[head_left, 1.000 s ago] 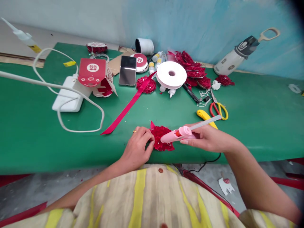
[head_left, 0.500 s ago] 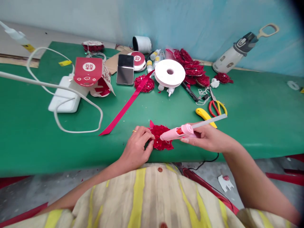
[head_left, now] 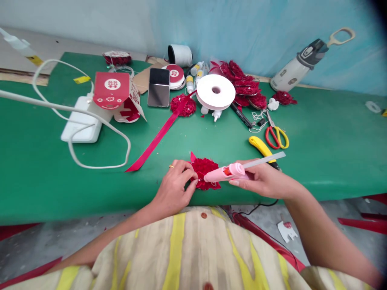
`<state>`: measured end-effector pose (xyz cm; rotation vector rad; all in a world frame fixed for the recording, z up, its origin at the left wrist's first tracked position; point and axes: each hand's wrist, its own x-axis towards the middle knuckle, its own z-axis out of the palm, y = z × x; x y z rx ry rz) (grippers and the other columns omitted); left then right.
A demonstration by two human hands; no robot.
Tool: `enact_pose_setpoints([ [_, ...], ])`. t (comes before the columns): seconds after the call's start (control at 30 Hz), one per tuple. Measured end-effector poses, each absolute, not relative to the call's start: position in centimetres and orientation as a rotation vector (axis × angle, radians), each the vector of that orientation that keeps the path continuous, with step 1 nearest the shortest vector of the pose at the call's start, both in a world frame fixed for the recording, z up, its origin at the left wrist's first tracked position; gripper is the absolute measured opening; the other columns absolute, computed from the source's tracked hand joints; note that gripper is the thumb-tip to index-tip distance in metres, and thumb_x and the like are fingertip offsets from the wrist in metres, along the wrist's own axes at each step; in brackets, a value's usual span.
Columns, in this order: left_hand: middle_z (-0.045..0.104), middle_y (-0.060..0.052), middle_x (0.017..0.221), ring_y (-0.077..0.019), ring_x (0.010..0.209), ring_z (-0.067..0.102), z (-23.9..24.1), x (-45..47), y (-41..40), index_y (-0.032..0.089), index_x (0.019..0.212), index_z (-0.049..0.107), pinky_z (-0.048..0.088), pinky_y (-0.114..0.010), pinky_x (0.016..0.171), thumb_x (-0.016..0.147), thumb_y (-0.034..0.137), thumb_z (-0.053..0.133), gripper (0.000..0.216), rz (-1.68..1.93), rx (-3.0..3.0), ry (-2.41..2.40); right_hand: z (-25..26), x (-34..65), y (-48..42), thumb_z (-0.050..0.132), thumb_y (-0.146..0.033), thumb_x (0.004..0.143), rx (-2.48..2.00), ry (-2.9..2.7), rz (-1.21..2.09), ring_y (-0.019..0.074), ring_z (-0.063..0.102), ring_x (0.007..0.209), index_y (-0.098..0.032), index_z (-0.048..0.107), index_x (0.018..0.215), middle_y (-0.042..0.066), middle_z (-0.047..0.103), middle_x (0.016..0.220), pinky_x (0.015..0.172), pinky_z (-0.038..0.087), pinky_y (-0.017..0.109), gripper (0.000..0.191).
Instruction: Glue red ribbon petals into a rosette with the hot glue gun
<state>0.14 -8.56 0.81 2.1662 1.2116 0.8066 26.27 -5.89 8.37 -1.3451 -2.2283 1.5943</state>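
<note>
The red fabric rosette (head_left: 207,166) lies on the green tabletop (head_left: 145,201) between the hands, nearer the left hand (head_left: 175,183), whose thumb and fingertips pinch its left edge. The right hand (head_left: 262,178) is wrapped around a pink hot-glue gun (head_left: 222,173), whose long axis runs leftward and slightly toward the body, its nozzle at the rosette's middle; whether it touches is unclear. A straight, translucent glue stick (head_left: 267,159) juts from its rear, above the right hand. The rosette is ruffled and roundish, with pointed ribbon ends; beyond the left hand, a smooth crimson ribbon (head_left: 160,137) stretches diagonally.
</note>
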Motion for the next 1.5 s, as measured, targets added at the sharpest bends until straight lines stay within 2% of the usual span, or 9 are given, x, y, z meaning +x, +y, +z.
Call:
enact_pose_setpoints([
  [0.13, 0.057, -0.008, 0.095, -0.0212, 0.093, 0.052, 0.8, 0.2, -8.5, 0.017, 0.085, 0.062, 0.044, -0.04, 0.084, 0.087, 0.015, 0.053, 0.009, 0.781, 2.187, 1.214, 8.3, 26.2, -6.2, 0.052, -0.042, 0.093, -1.332, -2.189, 1.606, 0.0098, 0.03, 0.056, -0.016, 0.059, 0.099, -0.004, 0.038, 0.066, 0.048, 0.025, 0.022, 0.028],
  [0.33, 0.057, -0.007, 0.095, -0.0215, 0.092, 0.052, 0.8, 0.5, -8.4, 0.019, 0.086, 0.066, 0.044, -0.04, 0.082, 0.088, 0.017, 0.053, 0.013, 0.763, 2.226, 1.218, 8.1, 26.0, -6.9, 0.051, -0.041, 0.094, -1.335, -2.163, 1.534, 0.0096, 0.035, 0.058, -0.016, 0.058, 0.089, -0.001, 0.048, 0.074, 0.049, 0.028, 0.022, 0.026],
  [0.47, 0.058, -0.008, 0.094, -0.0217, 0.091, 0.052, 1.0, 0.4, -8.4, 0.018, 0.085, 0.066, 0.044, -0.04, 0.081, 0.088, 0.017, 0.053, 0.013, 0.742, 2.234, 1.228, 7.8, 26.0, -7.3, 0.051, -0.041, 0.094, -1.367, -2.14, 1.507, 0.0094, 0.035, 0.058, -0.016, 0.058, 0.084, 0.0, 0.049, 0.076, 0.049, 0.028, 0.022, 0.028],
  [0.7, 0.057, -0.008, 0.096, -0.0227, 0.094, 0.051, 1.1, 0.1, -8.4, 0.017, 0.088, 0.065, 0.045, -0.041, 0.082, 0.087, 0.017, 0.054, 0.011, 0.717, 2.213, 1.25, 7.1, 26.1, -7.7, 0.051, -0.042, 0.093, -1.423, -2.102, 1.486, 0.0107, 0.035, 0.06, -0.015, 0.062, 0.088, -0.001, 0.045, 0.072, 0.051, 0.03, 0.023, 0.03],
  [0.93, 0.057, -0.008, 0.096, -0.0223, 0.092, 0.051, 1.2, 0.2, -8.3, 0.017, 0.085, 0.065, 0.046, -0.04, 0.081, 0.088, 0.017, 0.054, 0.012, 0.693, 2.205, 1.253, 6.7, 26.0, -7.9, 0.051, -0.045, 0.092, -1.409, -2.044, 1.514, 0.0147, 0.045, 0.067, -0.016, 0.064, 0.089, 0.004, 0.056, 0.082, 0.057, 0.036, 0.025, 0.032],
  [1.3, 0.059, -0.007, 0.097, -0.0215, 0.095, 0.054, 1.1, 0.3, -8.2, 0.017, 0.084, 0.066, 0.046, -0.041, 0.087, 0.088, 0.019, 0.054, 0.013, 0.642, 2.243, 1.276, 6.0, 26.2, -8.2, 0.052, -0.049, 0.091, -1.448, -1.997, 1.505, 0.0116, 0.037, 0.058, -0.014, 0.067, 0.091, 0.001, 0.051, 0.07, 0.05, 0.03, 0.023, 0.037],
  [1.5, 0.058, -0.008, 0.095, -0.0217, 0.092, 0.054, 1.2, 0.4, -8.3, 0.016, 0.08, 0.063, 0.046, -0.04, 0.083, 0.087, 0.018, 0.052, 0.013, 0.628, 2.27, 1.301, 5.7, 26.3, -8.4, 0.053, -0.049, 0.09, -1.483, -1.966, 1.502, 0.0103, 0.033, 0.054, -0.014, 0.068, 0.094, -0.001, 0.046, 0.063, 0.048, 0.026, 0.024, 0.038],
])
